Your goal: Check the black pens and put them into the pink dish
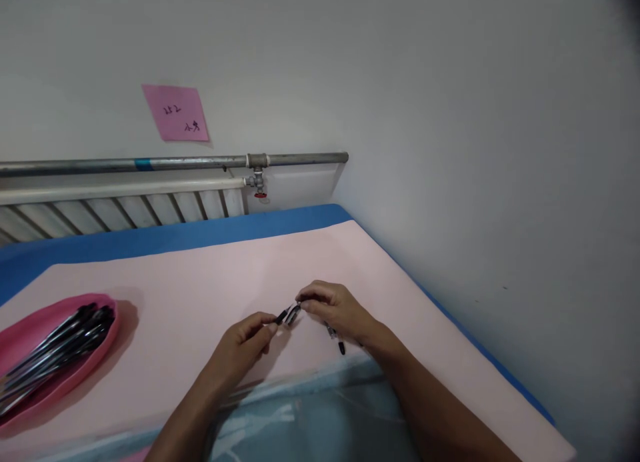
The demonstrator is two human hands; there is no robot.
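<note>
My left hand (249, 342) pinches the dark end of a short pen-like piece (283, 316) between thumb and fingertips. My right hand (336, 307) is closed at the other end, its fingertips meeting a clear and dark part there. Both hands hold the piece just above the pale pink sheet, tilted up to the right. Exactly which parts each hand grips is too small to tell. Below my right wrist lies another small clear piece with a black tip (342, 348), partly covered by the hand.
A pink basin (113, 302) with several dark pens (65, 349) stands at the left. The pale pink sheet (190, 302) lies over a blue cover (200, 234). Clear plastic (310, 415) lies along the near edge. A radiator (135, 212), metal pipe (200, 162) and walls bound the surface.
</note>
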